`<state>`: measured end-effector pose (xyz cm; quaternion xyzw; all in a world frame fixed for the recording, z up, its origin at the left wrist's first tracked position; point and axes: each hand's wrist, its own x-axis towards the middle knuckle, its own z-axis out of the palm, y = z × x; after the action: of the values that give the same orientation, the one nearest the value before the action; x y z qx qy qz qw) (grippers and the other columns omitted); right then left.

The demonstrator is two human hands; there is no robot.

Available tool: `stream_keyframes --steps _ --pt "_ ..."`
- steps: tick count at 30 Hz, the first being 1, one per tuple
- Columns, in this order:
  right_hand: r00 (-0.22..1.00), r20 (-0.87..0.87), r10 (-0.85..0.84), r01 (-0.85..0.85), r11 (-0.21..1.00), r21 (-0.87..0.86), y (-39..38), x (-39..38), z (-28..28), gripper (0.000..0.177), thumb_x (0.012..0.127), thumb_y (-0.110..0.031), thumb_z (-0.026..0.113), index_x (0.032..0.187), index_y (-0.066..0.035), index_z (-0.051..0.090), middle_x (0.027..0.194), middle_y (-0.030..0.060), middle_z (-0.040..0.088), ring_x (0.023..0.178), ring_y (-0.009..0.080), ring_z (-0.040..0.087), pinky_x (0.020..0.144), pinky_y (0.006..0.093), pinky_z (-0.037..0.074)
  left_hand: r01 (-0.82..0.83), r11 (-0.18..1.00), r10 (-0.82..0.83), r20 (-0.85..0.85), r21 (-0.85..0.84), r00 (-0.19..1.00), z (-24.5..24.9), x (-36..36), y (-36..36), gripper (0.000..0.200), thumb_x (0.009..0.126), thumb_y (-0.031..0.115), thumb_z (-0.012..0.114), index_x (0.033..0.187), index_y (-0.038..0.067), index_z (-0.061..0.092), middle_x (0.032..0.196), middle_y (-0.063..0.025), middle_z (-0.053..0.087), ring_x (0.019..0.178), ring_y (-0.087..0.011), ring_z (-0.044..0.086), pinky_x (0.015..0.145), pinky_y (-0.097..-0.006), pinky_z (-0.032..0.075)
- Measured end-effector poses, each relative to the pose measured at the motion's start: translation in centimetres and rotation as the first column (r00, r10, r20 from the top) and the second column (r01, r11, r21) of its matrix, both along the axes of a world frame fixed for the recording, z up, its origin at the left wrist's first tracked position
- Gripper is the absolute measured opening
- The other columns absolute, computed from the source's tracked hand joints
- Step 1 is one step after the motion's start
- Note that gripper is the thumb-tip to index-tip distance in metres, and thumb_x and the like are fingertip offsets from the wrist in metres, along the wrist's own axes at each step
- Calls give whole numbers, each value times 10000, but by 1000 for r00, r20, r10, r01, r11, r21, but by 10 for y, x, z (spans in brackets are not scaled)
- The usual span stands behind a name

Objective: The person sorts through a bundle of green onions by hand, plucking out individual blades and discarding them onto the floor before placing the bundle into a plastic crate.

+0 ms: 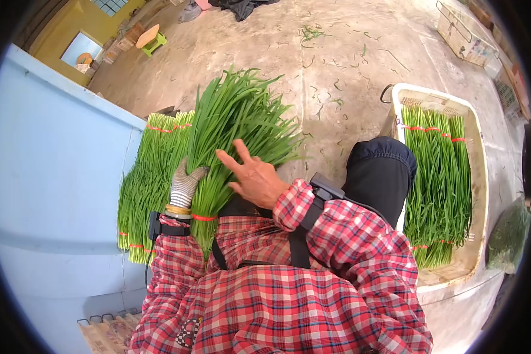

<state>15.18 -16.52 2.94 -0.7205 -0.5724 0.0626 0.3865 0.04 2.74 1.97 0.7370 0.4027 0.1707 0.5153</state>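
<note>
A thick bundle of long green chives point(236, 118), tied with a red band near its cut ends, lies against my lap and fans out away from me. My left hand point(186, 184), in a grey knitted glove, grips the bundle's left side just above the band. My bare right hand point(255, 177) lies flat on the bundle's right side with its fingers spread. Both sleeves are red plaid.
More banded chive bundles point(150, 177) are stacked to the left against a pale blue wall point(53, 177). A white crate point(477, 147) on the right holds further bundles. A black rounded cloth shape point(380, 174) sits between me and the crate. The concrete floor point(336, 59) is strewn with leaf scraps.
</note>
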Motion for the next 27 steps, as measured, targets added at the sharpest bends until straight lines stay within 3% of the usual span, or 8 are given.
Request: stream_keyframes --steps 1,3,6,7,10,17,20,27 --pt "1000 4 2 -2 1000 5 -1 -2 -9 655 786 -180 699 1359 -149 383 1350 205 375 861 381 624 710 415 560 -7 997 15 112 -72 994 -2 -3 1 490 794 81 732 1222 -48 531 998 -109 676 851 -172 633 792 -281 521" --pt "998 43 37 -26 970 -240 -12 0 -27 728 773 -186 720 1403 -187 356 1376 215 345 923 414 597 731 421 566 -25 991 61 281 -130 958 -4 -8 -2 462 789 94 727 1200 -30 556 1018 -108 670 868 -184 637 798 -299 523" --pt "994 100 47 -18 963 -269 -35 -2 -40 736 767 -166 725 1403 -209 357 1380 205 343 986 422 567 733 436 565 -83 953 171 288 -293 942 1 -23 -2 464 784 134 730 1193 -12 567 1028 -104 668 879 -197 641 816 -314 525" --pt "994 49 100 -75 924 -375 -43 0 -32 763 795 -186 713 1445 -190 314 1410 248 318 1096 439 518 848 449 526 -54 938 171 320 -344 932 0 -26 -3 457 794 177 719 1188 -1 573 1041 -104 664 895 -205 644 831 -331 525" --pt "983 160 92 -32 939 -344 -54 -2 -31 763 796 -172 707 1448 -185 310 1419 239 313 1142 441 494 853 449 524 -56 896 249 394 -441 885 -6 -31 -2 427 812 184 696 1180 2 579 1038 -99 665 914 -202 643 834 -333 526" --pt "961 277 21 49 970 -240 -62 -5 -30 702 789 -73 647 1419 -201 366 1408 212 351 1174 416 487 821 477 492 0 892 231 455 -452 860 -25 -34 5 386 821 178 673 1157 3 597 1033 -78 667 925 -193 635 854 -324 511" --pt "961 275 15 61 963 -264 -64 -5 -22 663 811 -85 609 1419 -208 373 1402 216 368 1168 396 496 831 463 491 7 941 142 413 -339 900 -39 -35 14 370 822 191 663 1136 4 609 1030 -72 663 925 -186 625 864 -314 491" --pt "942 336 -7 90 969 -232 -68 -10 -29 631 837 -103 567 1431 -174 366 1409 221 376 1149 369 509 839 444 484 13 948 128 419 -317 899 -15 -27 -8 373 821 229 654 1107 -6 612 988 -71 658 908 -164 608 854 -313 484"
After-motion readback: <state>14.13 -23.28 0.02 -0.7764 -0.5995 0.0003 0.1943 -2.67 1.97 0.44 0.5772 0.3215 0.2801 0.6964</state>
